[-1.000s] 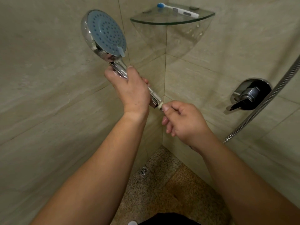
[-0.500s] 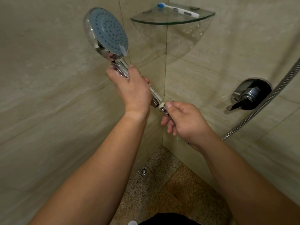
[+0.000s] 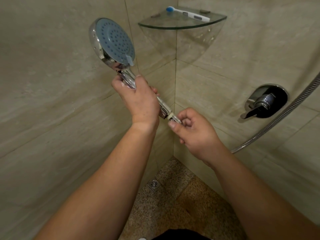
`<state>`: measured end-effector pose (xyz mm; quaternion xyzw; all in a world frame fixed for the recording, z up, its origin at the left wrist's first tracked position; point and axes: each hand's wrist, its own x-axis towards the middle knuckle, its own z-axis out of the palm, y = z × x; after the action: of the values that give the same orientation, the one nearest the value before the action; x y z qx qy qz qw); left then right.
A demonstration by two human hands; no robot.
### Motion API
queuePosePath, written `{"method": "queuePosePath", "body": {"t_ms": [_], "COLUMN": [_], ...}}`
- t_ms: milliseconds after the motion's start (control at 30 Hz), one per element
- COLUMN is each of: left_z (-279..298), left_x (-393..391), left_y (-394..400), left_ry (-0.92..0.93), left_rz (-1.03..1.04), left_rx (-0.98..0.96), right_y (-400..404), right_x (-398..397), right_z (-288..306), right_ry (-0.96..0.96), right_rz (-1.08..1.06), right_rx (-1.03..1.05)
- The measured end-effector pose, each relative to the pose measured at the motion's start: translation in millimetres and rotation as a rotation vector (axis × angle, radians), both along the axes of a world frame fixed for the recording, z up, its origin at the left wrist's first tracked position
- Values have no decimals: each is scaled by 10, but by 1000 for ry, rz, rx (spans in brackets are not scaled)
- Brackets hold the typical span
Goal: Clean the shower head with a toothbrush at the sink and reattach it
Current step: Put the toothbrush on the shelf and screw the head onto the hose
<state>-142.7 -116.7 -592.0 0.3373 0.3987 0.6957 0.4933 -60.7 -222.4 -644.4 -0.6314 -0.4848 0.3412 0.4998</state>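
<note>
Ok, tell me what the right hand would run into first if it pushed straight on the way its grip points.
The right hand pinches the hose connector, pointing up-left along the handle. It would first meet the threaded end of the shower head handle, then the left hand. Whether the two are already joined is unclear.

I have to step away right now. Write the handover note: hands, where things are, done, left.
Left hand grips the shower head by its chrome handle, face up and toward you.
Right hand pinches the hose nut at the handle's base.
Toothbrush lies on the glass corner shelf; hose hangs at right.
Done or not: can't tell whether the joint is being loosened or tightened.
Left: finish that joint.
</note>
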Motion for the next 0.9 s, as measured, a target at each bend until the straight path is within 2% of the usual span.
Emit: {"method": "queuePosePath", "body": {"t_ms": [133,267,533,667,800,900], "left_z": [5,21,41,40,26,11], "left_x": [-2,2,-12,-11,-15,-8], "left_y": [-12,-37,-31,-24,-30,-21], "left_ry": [2,5,14,-6,20,16], "left_rz": [-2,-8,6,11,18,16], "left_rx": [-7,-6,6,-12,-4,-11], "right_y": [1,-24,-25,-23,-28,-16], "right_x": [9,0,-32,-19,-34,-16], "right_z": [21,-7,4,26,2,-5], "right_ry": [11,1,-43,-48,-71,-44], "right_rz": [10,21,-29,-68,-51,-59], "right_rx": [-79,15,50,-7,57,20]}}
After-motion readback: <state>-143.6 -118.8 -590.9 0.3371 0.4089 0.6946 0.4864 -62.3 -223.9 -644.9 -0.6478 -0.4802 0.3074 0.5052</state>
